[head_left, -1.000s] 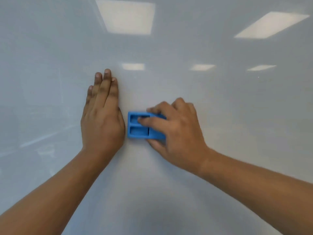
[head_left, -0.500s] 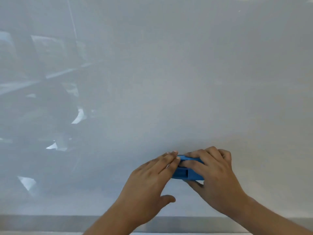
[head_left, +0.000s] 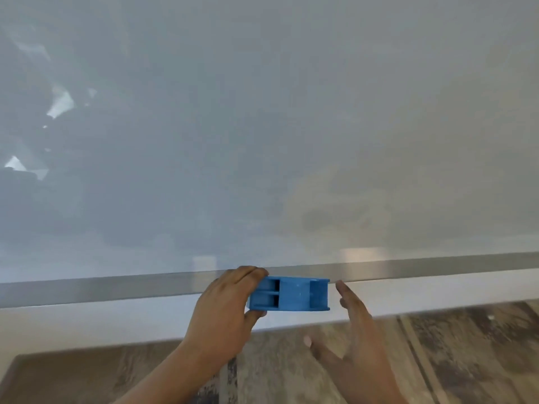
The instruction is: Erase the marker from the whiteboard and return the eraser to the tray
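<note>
- Wood-look floor (head_left: 437,360) is seen nearest, below the hands.
- Right hand (head_left: 358,339) is held open, fingers spread, nothing gripped, just right of the eraser, apparently let go.
- Blue eraser (head_left: 291,293) is pinched at its left end by the left hand (head_left: 224,310), held at the tray (head_left: 102,290) front edge, likely for set-down.
- Whiteboard (head_left: 262,126) behind looks clean.

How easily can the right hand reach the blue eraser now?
Probably easily: the right hand is open just beside the eraser, with nothing between them. The left hand grips only the eraser's other end.
</note>
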Demonstrator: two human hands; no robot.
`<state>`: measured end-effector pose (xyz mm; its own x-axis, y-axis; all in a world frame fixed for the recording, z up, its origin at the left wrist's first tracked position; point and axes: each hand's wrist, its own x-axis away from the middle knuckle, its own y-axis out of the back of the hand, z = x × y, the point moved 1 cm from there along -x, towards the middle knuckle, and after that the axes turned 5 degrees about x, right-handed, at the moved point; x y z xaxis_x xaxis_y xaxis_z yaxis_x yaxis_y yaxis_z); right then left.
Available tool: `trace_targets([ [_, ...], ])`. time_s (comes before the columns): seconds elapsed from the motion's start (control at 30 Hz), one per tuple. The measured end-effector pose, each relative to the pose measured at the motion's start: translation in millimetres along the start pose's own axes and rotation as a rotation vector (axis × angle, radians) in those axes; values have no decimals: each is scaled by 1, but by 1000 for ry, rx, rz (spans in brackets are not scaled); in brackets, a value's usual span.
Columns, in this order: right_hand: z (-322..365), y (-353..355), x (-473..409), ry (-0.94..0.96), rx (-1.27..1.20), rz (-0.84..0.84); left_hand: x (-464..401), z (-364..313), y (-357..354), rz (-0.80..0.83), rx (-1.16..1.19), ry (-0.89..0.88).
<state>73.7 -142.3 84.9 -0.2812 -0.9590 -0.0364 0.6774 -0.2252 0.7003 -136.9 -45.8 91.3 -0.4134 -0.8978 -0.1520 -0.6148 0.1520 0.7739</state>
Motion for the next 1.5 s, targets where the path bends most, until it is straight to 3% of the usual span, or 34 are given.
trace_targets([
  [0.1,-40,-4,12,-259,-185,92,-7,4,-37,66,66,71],
  [0.23,-72,-1,-2,-438,-386,150,-16,7,-82,125,110,146],
  [0.5,-104,1,-55,-572,-453,148,-54,-6,-143,108,162,197],
  [0.8,-141,-16,-111,-464,-297,106,-93,8,-184,56,-3,339],
  [1.23,-169,-28,-130,-417,-236,131,-92,3,-217,-50,85,425],
  [1.37,-171,-29,-123,-388,-151,191,-83,1,-219,62,-83,367],
  [1.5,-172,-28,-119,-278,89,318,-75,2,-216,238,-319,272],
])
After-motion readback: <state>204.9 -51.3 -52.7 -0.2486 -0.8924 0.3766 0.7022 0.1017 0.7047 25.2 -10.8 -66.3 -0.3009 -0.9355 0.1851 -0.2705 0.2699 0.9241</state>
